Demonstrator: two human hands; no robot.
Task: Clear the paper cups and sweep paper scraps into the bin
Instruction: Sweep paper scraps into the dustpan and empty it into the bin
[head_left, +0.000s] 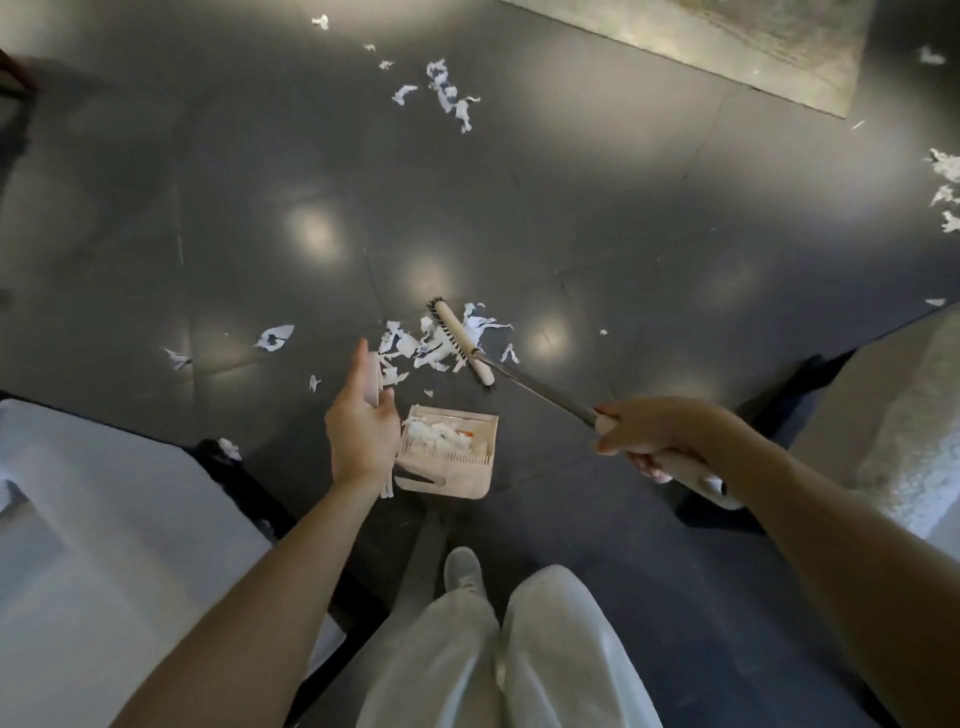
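We see a floor (260, 182) of dark tiles, smooth and glossy enough to mirror lights as soft blooms. The paper scraps (447, 93) on it are thin white paper, torn, crumpled and matt. The broom head (462, 340) has a smooth cream back, plastic or painted wood, we cannot tell which, over stiff dark bristles. Its shaft (535, 387) is bright bare metal, and the grip (691, 475) is smooth cream plastic. The dustpan (467, 480) is matt beige plastic with moulded comb teeth. The trousers (561, 649) are pale soft cloth. The rug (753, 47) looks coarse and woven.
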